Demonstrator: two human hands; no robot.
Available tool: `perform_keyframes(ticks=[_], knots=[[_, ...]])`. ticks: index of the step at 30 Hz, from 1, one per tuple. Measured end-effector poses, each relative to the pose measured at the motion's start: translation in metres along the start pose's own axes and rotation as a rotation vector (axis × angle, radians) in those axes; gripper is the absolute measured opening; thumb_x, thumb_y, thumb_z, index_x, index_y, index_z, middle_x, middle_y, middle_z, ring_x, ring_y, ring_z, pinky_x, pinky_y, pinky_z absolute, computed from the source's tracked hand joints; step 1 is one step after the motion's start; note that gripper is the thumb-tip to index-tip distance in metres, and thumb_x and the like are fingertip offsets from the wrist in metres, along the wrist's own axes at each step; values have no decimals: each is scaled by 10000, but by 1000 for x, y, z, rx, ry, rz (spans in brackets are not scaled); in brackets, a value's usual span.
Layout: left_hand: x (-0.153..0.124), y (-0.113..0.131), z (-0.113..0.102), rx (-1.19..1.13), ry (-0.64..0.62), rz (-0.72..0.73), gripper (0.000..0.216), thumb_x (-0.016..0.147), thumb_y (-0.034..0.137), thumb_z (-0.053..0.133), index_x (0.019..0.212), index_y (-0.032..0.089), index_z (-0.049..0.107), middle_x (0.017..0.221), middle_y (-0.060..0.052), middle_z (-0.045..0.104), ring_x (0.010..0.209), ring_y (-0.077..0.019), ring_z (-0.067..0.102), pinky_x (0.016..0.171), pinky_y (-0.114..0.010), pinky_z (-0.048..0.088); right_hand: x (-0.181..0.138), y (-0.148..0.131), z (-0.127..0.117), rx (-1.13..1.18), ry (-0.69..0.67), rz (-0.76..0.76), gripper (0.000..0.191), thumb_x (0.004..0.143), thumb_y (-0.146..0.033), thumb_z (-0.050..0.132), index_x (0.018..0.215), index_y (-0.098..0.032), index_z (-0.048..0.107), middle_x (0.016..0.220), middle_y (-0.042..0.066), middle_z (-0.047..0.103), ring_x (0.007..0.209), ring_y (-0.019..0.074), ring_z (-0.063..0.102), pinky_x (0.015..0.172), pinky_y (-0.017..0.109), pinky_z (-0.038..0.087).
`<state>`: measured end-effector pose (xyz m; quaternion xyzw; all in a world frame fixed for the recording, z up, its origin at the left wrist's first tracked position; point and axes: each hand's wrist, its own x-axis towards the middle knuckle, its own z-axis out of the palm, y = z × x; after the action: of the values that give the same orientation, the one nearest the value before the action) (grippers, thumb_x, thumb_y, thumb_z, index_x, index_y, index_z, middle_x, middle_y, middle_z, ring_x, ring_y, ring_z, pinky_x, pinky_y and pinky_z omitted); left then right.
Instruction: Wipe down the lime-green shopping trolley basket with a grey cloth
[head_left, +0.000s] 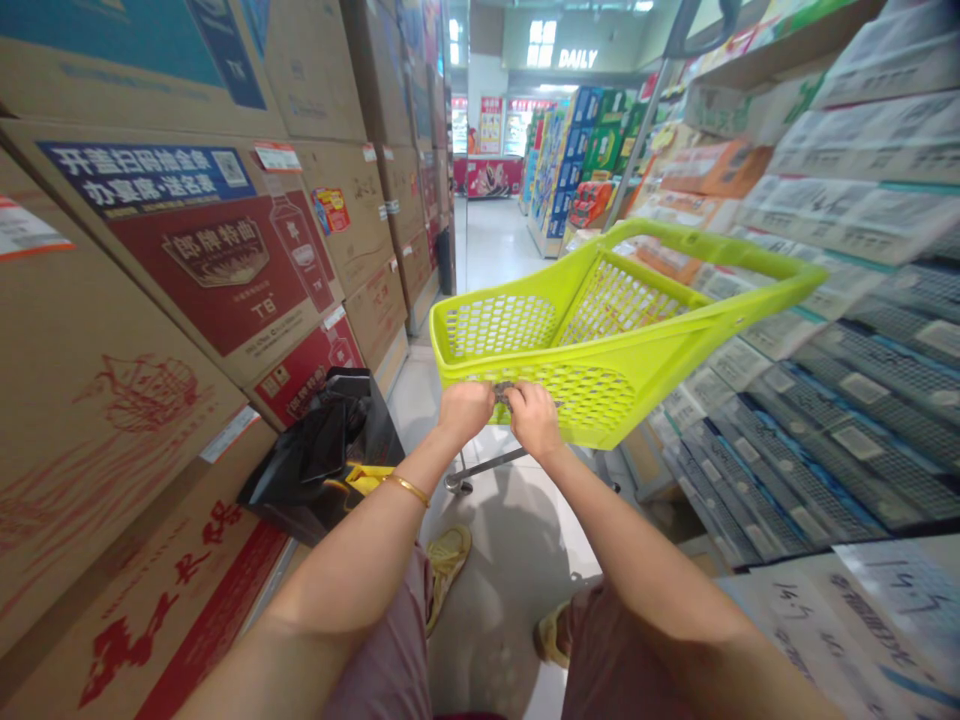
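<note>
A lime-green shopping cart [525, 355] stands side-on in front of me, its perforated basket facing my hands and its handle to the upper right. My left hand [466, 410] and my right hand [535, 418] are close together at the basket's lower side. Both are closed, fingers curled on a small grey, crumpled-looking piece [504, 390] that spans the gap between them. Its kind cannot be made out, as the fingers cover most of it. Whether the hands also touch the basket is unclear.
Stacked cardboard cartons [247, 270] wall the left side. A black bag [330, 450] with yellow inside leans there. Packaged goods [840, 200] are piled high on the right. The aisle floor [495, 240] runs ahead to more shelves [570, 150].
</note>
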<state>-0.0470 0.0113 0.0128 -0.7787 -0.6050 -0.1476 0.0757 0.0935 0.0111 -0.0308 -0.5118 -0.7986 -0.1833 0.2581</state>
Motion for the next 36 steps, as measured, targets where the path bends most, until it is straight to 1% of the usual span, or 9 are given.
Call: perform_keyframes(ticks=[3,5,10,13,16,19,23,28,36], knots=[[0,0,2,3,7,1,387,884,271,288,828,134,646,784,-136,664,751,-228,629,656,-317,449,-6,0,3,-14,-71,-27,230,838,-163,419,971,-203,603,984,75,575,857,204,422,747,313,311],[0,1,2,3,10,0,385,884,270,293,826,132,647,778,-136,663,748,-223,630,656,-311,448,-6,-1,3,2,-69,-22,234,832,-154,422,977,-204,599,984,76,571,861,202,424,753,313,311],[-2,1,0,-9,0,-2,355,869,248,319,852,129,653,790,-139,664,762,-232,631,659,-320,449,8,-4,-9,63,53,33,262,795,-124,434,986,-188,602,1012,95,548,917,212,418,798,320,325],[-2,1,0,-16,-4,-16,328,852,247,355,872,119,656,801,-146,664,784,-233,630,675,-318,453,19,-5,-17,106,154,77,302,765,-95,434,1002,-185,598,1037,99,524,932,212,413,810,324,332],[-2,1,0,-9,-17,-12,335,847,235,352,844,115,664,800,-150,663,786,-232,629,679,-318,455,24,-7,-20,113,220,111,321,761,-88,428,1015,-194,592,1040,89,516,919,207,416,810,325,333],[-1,0,-1,-6,-38,2,336,845,228,352,835,108,665,803,-153,663,787,-233,629,677,-317,455,21,-6,-15,85,157,66,300,782,-105,428,1013,-200,595,1029,85,533,903,205,417,794,322,329],[-1,0,-2,-1,-23,-8,337,858,241,339,871,118,653,805,-142,667,776,-230,633,667,-315,451,9,-3,-6,36,52,10,253,821,-152,435,1007,-196,600,1017,84,561,892,208,415,781,319,318],[-1,2,-2,6,-7,-1,375,884,259,295,842,129,644,793,-137,664,758,-232,634,654,-318,444,-3,1,-8,5,-47,-27,236,827,-149,436,981,-200,607,1011,80,572,877,203,423,756,316,308],[-4,3,-3,7,-12,12,392,896,260,267,858,122,632,797,-148,661,746,-228,631,659,-322,447,-1,-1,-11,39,-16,-8,257,817,-144,438,1004,-203,605,1002,74,575,885,199,433,763,305,315]])
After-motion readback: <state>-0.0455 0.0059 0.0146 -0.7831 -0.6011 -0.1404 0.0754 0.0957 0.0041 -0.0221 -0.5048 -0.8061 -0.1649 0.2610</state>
